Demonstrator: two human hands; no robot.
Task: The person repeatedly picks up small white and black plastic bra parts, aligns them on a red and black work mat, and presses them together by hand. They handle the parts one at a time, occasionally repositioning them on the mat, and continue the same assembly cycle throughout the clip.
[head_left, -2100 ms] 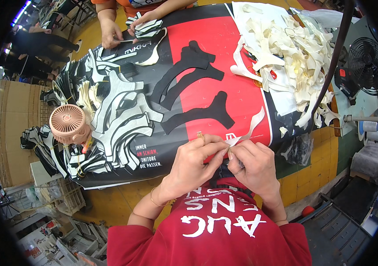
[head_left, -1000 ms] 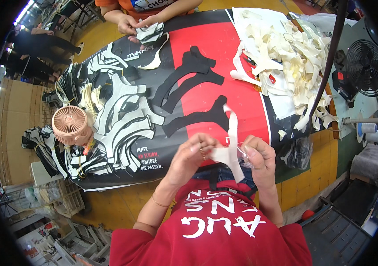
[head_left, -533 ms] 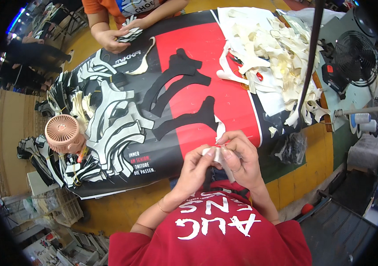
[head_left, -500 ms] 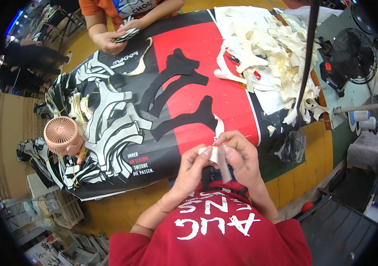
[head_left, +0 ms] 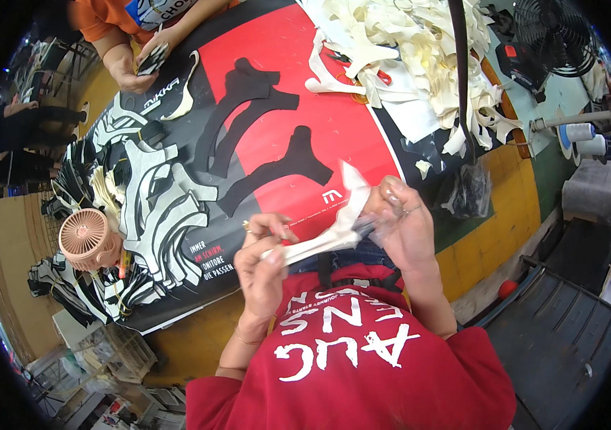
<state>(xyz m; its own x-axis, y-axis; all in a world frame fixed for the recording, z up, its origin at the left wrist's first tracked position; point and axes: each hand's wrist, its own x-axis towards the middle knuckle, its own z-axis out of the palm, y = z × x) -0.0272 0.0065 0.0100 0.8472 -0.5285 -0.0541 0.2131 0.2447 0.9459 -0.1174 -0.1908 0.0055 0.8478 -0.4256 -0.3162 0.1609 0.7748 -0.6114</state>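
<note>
A white cut fabric piece stretches between my two hands, just off the near edge of the table. My left hand pinches its lower left end between thumb and fingers. At the other end my right hand is closed on the cloth, its fingers curled and partly smeared by motion. A greyish strip, too blurred to name, shows beside the right fingers. Beyond my hands, a black fabric piece of similar forked shape lies on the red part of the table cover, with more black pieces overlapping farther off.
Stacked grey-white pieces with dark edges lie left, beside a pink fan. A heap of cream fabric pieces covers the far right; a dark strap hangs before it. Across the table, a person in orange holds small striped pieces.
My hands have moved apart, the left one leftward and down, the right one rightward. The white piece, bunched between them before, is now drawn out. The whole view has shifted.
</note>
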